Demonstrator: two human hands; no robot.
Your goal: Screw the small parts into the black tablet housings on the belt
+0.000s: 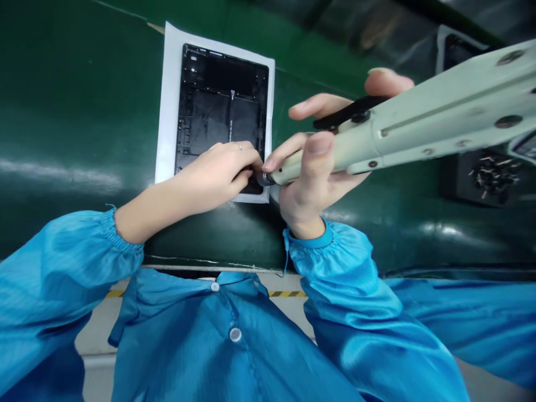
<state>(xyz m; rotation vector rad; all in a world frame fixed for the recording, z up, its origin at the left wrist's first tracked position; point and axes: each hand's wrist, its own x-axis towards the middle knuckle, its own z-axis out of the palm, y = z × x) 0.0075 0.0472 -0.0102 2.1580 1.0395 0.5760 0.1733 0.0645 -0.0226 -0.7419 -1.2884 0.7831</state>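
A black tablet-like device (213, 72) lies open on a white sheet (167, 117), its inner parts and flat dark cells showing. My left hand (218, 167) rests over its lower right corner, fingers curled together by the driver's tip; whatever they pinch is hidden. In my right hand (304, 192) is a pale green electric screwdriver (414, 123), held slantwise with its nose pointing left toward that corner. The thumb and some fingers wrap the front of the body, while other fingers lie near its black lever (347, 113). The bit's end is hidden by my left fingers.
The green tabletop (84, 111) spreads around the sheet. On the right, behind the screwdriver, sits a dark box (454, 181) with small metallic pieces. Another dark device (456, 50) with a pale edge lies at the upper right. Blue fabric (473, 329) shows at the lower right.
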